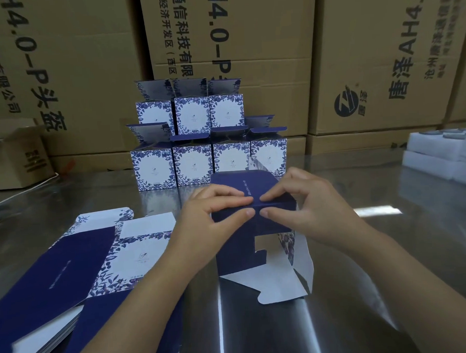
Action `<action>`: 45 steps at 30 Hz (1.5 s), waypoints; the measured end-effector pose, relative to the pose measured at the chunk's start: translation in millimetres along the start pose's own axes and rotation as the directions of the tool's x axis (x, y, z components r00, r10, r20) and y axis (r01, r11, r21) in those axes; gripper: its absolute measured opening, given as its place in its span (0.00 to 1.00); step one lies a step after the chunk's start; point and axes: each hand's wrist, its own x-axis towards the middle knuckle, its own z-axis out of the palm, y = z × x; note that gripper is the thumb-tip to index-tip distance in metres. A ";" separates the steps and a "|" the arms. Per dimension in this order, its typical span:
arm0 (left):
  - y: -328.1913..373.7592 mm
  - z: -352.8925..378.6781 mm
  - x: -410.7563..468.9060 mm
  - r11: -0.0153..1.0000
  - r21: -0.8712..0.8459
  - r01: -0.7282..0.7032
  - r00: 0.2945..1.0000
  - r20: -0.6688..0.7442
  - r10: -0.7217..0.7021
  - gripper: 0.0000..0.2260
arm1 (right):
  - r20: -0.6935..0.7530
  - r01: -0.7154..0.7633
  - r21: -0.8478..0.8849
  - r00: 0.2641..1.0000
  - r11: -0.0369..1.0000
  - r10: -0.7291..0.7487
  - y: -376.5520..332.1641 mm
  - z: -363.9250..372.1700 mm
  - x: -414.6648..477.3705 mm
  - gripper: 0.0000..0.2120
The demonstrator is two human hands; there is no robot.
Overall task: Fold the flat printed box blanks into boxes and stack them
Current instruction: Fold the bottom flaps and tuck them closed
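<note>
Box [237,182], half formed, lies mid-table, just in front of the stack [196,162], where I count seven finished: four below, three on top, lids up. A thick pile of blanks [77,265] waits at the table's [392,249] near left edge, so I judge most of the work is left. I have the left hand [215,215] and right hand [306,199] each pinching the top crease, fingertips [248,199] almost meeting; the near flaps hang loose, unfolded
</note>
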 end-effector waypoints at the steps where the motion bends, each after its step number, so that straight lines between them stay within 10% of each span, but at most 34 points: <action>1: 2.3 1.7 -0.9 0.998 0.053 -0.046 0.999 0.004 0.045 0.07 | 0.001 0.016 0.006 1.000 1.000 -0.016 -0.4 0.7 -0.2 0.08; 45: 6.5 2.0 -5.4 0.911 0.330 -0.248 0.963 -0.022 0.270 0.08 | 0.007 -0.013 0.197 1.000 0.980 0.012 -0.2 0.2 1.9 0.09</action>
